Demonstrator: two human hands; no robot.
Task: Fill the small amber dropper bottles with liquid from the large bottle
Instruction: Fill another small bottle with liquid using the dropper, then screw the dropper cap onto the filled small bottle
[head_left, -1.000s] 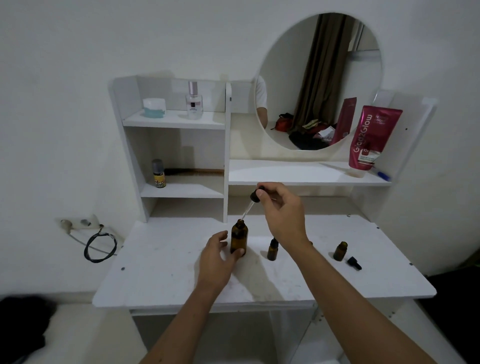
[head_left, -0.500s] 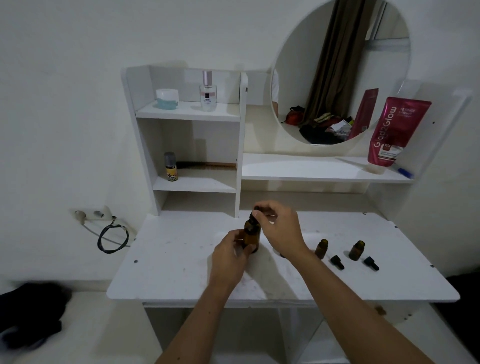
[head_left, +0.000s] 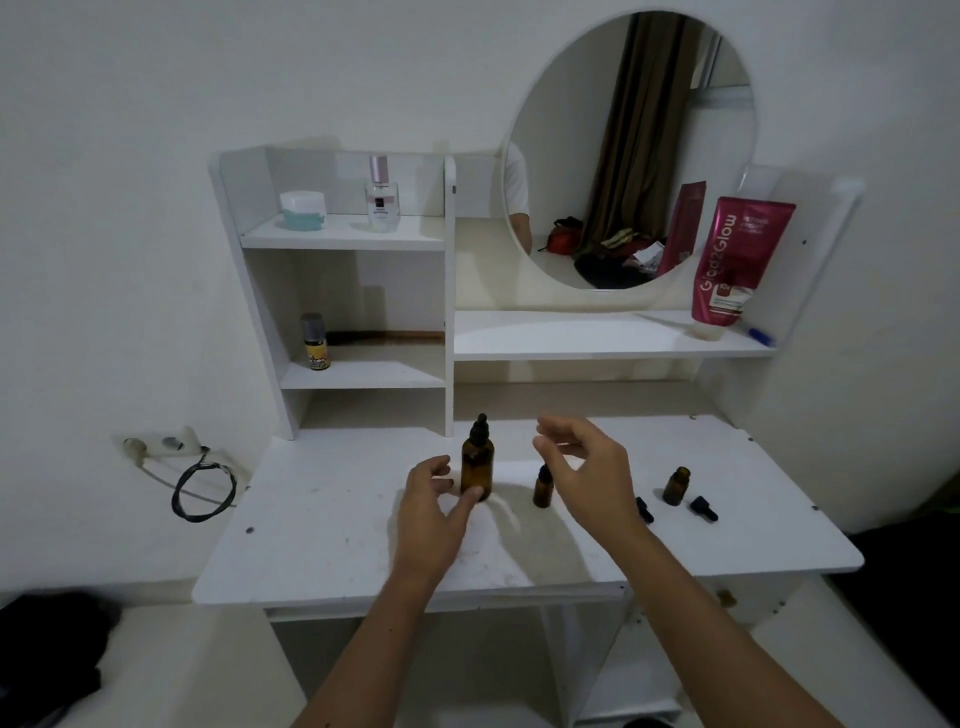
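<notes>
The large amber bottle (head_left: 477, 470) stands upright on the white surface (head_left: 332, 530), its black dropper cap (head_left: 479, 427) seated on top. The left hand (head_left: 434, 512) hovers just beside it with loosely spread fingers; the thumb tip lies at the bottle's base, though whether it actually touches is hard to tell, and the hand grips nothing. The right hand (head_left: 592, 470) floats above the surface to the right of the large bottle, fingers relaxed and slightly curled, holding nothing. Just beneath its fingers stands a small amber bottle (head_left: 542, 488), partly hidden by the hand, so its top is hard to make out. Further right another small amber bottle (head_left: 676, 486) stands uncapped, with two loose black dropper caps lying near it: one (head_left: 644, 509) close to the right wrist, the other (head_left: 704, 508) just right of the open bottle. Behind, a white shelf unit (head_left: 449, 291) carries a perfume bottle (head_left: 382, 195), a pale jar (head_left: 303, 209) and a small yellow-labelled bottle (head_left: 315, 343), while a pink tube (head_left: 737, 260) leans beside the round mirror (head_left: 628, 150).
</notes>
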